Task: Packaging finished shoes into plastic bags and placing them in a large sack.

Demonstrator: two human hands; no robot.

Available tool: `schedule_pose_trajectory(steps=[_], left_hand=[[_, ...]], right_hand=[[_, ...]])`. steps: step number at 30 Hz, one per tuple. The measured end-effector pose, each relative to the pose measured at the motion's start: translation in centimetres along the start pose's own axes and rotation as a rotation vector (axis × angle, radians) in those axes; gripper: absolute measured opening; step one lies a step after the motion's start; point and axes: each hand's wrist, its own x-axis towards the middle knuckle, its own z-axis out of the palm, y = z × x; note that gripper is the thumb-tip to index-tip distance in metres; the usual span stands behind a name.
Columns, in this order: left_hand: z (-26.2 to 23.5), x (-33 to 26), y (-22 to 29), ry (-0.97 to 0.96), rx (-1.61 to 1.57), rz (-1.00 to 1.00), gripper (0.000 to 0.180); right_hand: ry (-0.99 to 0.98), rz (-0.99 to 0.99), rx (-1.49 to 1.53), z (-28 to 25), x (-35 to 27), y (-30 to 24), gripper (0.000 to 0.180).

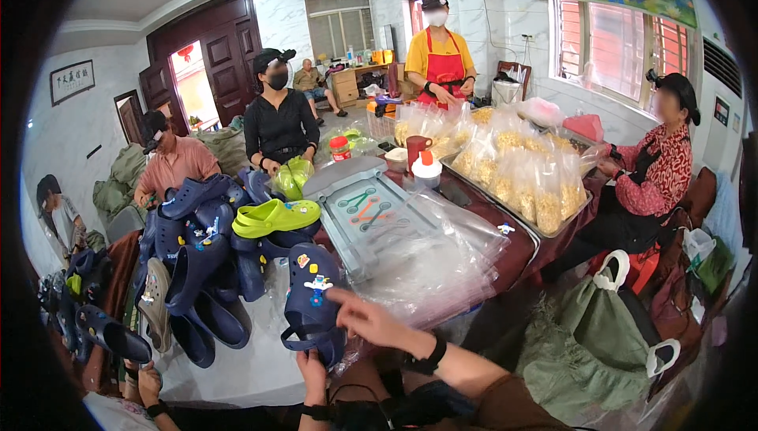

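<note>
The left hand has its fingers closed on the heel end of a navy clog, just right of the clog pile. The right hand holds nothing visible, forefinger stretched toward a white charm. This clog seems largely decorated; whether more remains cannot be told. Open counter fronts the pile; plastic bags crowd its right.

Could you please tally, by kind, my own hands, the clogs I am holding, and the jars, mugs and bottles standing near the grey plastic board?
Hands: 2 (left hand, right hand)
Navy clog, held: 1
Red-lidded jar: 1
Mug: 1
White bottle: 1
Total: 6
</note>
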Motion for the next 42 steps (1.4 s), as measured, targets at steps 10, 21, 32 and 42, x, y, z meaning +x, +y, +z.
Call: schedule_pose_trajectory(steps=[10, 21, 32, 42], left_hand=[[-1.1, 0.8, -2.4, 0.030, 0.037, 0.031, 0.030], [0.6, -0.5, 0.2, -0.002, 0.155, 0.038, 0.032], [-1.5, 0.9, -2.7, 0.035, -0.011, -0.010, 0.032], [0.5, -0.8, 2.4, -0.156, 0.228, 0.021, 0.025]], right_hand=[[0.380, 0.118, -0.459, -11.9, 21.0, -9.3, 0.130], [0.357, 0.072, -0.449, -11.9, 21.4, -4.2, 0.121], [0.137, -0.146, -0.435, 0.6, 1.3, -1.4, 0.055], [0.315, 0.043, -0.575, 4.0, -3.5, 3.9, 0.082]])
